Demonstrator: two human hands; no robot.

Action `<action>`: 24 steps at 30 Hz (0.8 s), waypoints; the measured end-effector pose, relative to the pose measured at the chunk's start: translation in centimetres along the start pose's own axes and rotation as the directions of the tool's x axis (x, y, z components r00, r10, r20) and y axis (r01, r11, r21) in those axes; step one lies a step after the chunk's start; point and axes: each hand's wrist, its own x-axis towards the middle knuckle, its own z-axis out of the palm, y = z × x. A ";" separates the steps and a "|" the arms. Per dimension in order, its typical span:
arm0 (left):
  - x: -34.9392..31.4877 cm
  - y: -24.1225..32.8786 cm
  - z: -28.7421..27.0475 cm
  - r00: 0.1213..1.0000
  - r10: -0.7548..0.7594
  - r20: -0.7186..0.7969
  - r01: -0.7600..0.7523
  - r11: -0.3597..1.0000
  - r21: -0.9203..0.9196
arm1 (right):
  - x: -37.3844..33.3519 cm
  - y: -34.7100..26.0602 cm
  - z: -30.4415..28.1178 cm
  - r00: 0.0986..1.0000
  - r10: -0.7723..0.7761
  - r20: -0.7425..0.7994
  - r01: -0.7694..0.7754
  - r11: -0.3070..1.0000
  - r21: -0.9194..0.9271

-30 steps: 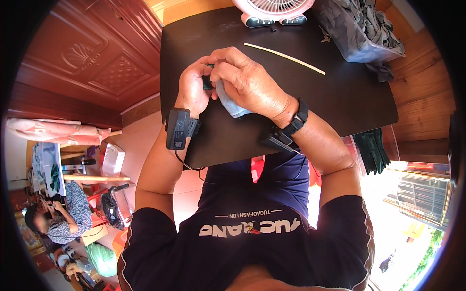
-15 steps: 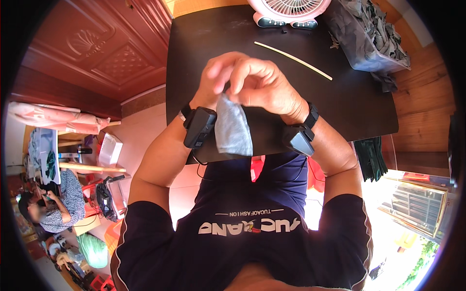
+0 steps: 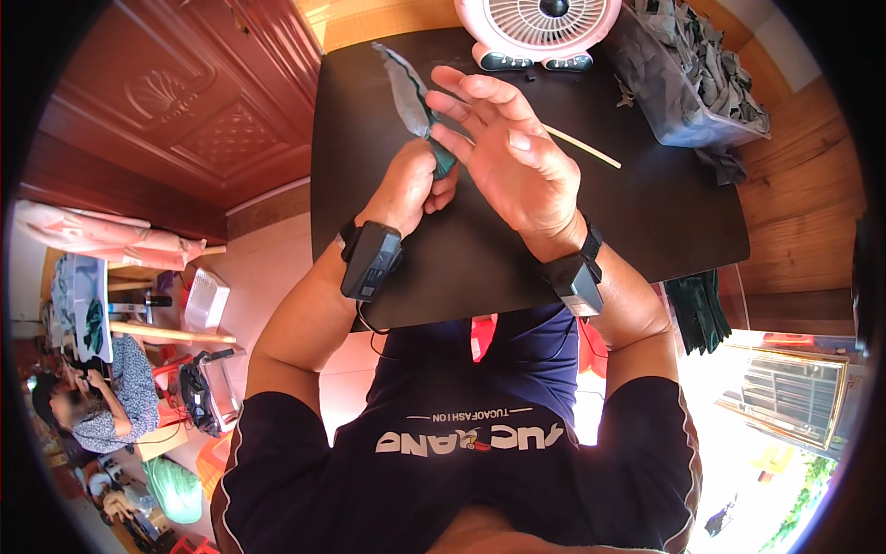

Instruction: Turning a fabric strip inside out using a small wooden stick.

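Note:
My left hand (image 3: 413,187) is closed around the lower end of a narrow cloth piece (image 3: 404,94), which points up and away over the dark table (image 3: 480,263). The cloth is light grey, with a dark green part showing by my fist. Just to its right my right hand (image 3: 521,162) is open, palm turned inward and fingers spread. Its fingertips are close to the cloth; whether they touch it I cannot tell. Partly behind the right hand lies a thin pale stick (image 3: 591,150).
A pink fan (image 3: 544,60) stands at the table's far edge. At the far right is a clear plastic bin (image 3: 683,115) heaped with grey cloth pieces. Dark green gloves (image 3: 699,309) hang beside the table's right edge. Another person (image 3: 120,406) sits at far left.
The cloth has swung from hanging down below my hands to pointing up and away, its green part now showing. My right hand has let go and opened; the left grips the lower end.

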 end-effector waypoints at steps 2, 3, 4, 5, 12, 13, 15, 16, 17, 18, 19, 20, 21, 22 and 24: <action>-0.2 -0.1 0.0 0.988 0.147 -0.042 -0.142 0.984 0.109 | 0.0 0.0 0.0 1.000 -0.005 0.011 0.005 1.000 -0.003; -0.3 0.0 -0.2 0.988 0.147 -0.041 -0.141 0.984 0.109 | 0.1 -0.1 0.0 1.000 -0.006 0.010 0.006 1.000 -0.003; -0.2 0.0 -0.4 0.985 0.170 -0.027 -0.165 0.977 0.137 | 0.1 -0.1 -0.1 1.000 -0.009 0.010 0.009 1.000 -0.006; -0.2 0.0 -0.6 0.981 0.192 -0.012 -0.188 0.968 0.166 | 0.2 -0.2 -0.1 1.000 -0.012 0.010 0.012 1.000 -0.009; -0.1 0.9 -0.4 0.880 0.475 -0.026 -0.473 0.869 -0.146 | 0.1 -0.7 -0.5 0.999 -0.014 -0.053 0.011 0.999 -0.052; -0.1 0.9 -0.5 0.879 0.476 -0.025 -0.475 0.868 -0.143 | 0.2 -0.6 -0.4 0.998 0.005 -0.058 -0.007 0.999 -0.041; -0.2 1.0 -0.5 0.880 0.471 0.060 -0.408 0.815 -0.411 | 0.2 -0.2 -0.2 0.998 0.022 -0.060 -0.024 0.999 -0.030; -0.1 0.8 0.1 0.879 0.472 0.061 -0.409 0.814 -0.412 | 0.0 0.1 -0.2 0.997 0.038 -0.062 -0.040 0.999 -0.035; 0.1 0.6 1.1 0.892 0.449 -0.056 -0.429 0.799 -0.422 | 0.0 0.3 -0.2 0.997 0.054 -0.061 -0.057 0.998 -0.040; 0.2 0.3 2.0 0.892 0.418 -0.172 -0.450 0.783 -0.429 | 0.0 0.5 -0.1 0.997 0.048 -0.053 -0.055 0.987 -0.150; 0.2 0.2 2.5 0.881 0.378 -0.285 -0.470 0.769 -0.434 | -0.1 0.5 0.0 0.997 0.049 -0.052 -0.056 0.987 -0.149; -0.1 -0.2 0.8 0.914 0.396 -0.090 -0.403 0.858 -0.318 | -0.1 0.5 0.2 0.999 0.044 -0.014 -0.046 0.958 -0.284; -0.1 -0.7 0.6 0.914 0.396 -0.092 -0.404 0.858 -0.317 | -0.1 0.6 0.3 0.999 0.045 0.023 -0.031 0.911 -0.412; -0.5 -0.4 1.4 0.899 0.406 -0.167 -0.435 0.873 -0.222 | -0.3 0.6 0.3 0.996 0.076 0.048 -0.044 0.878 -0.476; 0.2 -1.2 1.1 0.740 0.652 -0.167 -0.607 0.754 0.251 | -0.5 1.3 0.4 0.975 0.017 0.222 0.149 0.693 -0.706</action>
